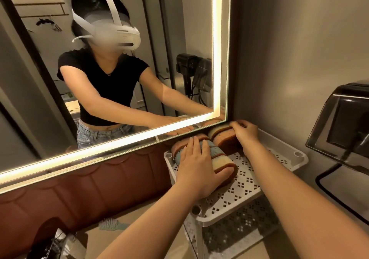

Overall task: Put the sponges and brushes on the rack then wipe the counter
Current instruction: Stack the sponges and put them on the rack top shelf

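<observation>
A white perforated rack [245, 186] stands on the counter in the corner by the mirror. Several sponges with brown scouring sides lie in a row on its top shelf. My left hand [196, 164] lies on the nearer sponges [221, 161], fingers straight on top and thumb tucked under the front one. My right hand [246, 132] grips the far sponge [223, 138] at the back of the shelf, fingers curled over its top edge. A teal brush [111, 224] lies on the counter to the left of the rack.
A lit mirror [119, 68] fills the wall behind the counter and reflects me. A dark wall-mounted holder [343, 126] with a black cord juts out at right. A dark object [54, 246] sits at the counter's lower left. Brown tiles run under the mirror.
</observation>
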`<action>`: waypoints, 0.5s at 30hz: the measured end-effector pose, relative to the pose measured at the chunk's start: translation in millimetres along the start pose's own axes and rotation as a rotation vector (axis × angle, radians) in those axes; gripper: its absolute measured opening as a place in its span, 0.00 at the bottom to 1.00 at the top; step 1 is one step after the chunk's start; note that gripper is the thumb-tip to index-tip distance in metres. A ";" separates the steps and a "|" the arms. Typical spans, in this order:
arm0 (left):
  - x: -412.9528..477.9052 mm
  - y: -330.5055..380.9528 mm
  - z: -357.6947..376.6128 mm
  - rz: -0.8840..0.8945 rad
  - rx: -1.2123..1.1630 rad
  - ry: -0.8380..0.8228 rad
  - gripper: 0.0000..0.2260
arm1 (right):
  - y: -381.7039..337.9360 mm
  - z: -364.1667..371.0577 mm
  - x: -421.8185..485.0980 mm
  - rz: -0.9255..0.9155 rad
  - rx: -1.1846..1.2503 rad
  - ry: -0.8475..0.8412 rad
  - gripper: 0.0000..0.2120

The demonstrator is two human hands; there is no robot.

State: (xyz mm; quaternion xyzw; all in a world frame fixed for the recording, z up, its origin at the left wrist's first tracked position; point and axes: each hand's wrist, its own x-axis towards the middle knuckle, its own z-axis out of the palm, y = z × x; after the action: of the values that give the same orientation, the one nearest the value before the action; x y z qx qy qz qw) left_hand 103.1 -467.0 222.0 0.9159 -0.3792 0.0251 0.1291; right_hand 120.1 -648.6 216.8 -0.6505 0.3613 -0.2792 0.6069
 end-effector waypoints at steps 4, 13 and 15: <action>0.5 1.2 -0.1 -0.005 0.001 0.005 0.43 | 5.5 -1.5 1.7 -0.088 -0.472 0.057 0.20; -0.8 3.0 -5.3 -0.026 0.036 -0.020 0.44 | -9.5 -7.1 -21.1 -0.268 -0.617 0.234 0.23; -1.0 2.5 -9.9 -0.026 0.023 -0.013 0.45 | -15.3 -9.8 -27.4 -0.302 -0.598 0.228 0.21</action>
State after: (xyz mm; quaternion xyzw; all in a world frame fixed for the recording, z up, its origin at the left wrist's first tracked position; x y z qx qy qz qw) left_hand 101.1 -465.4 232.0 0.9222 -0.3680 0.0219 0.1166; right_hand 98.2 -632.2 235.2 -0.8101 0.3921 -0.3186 0.2974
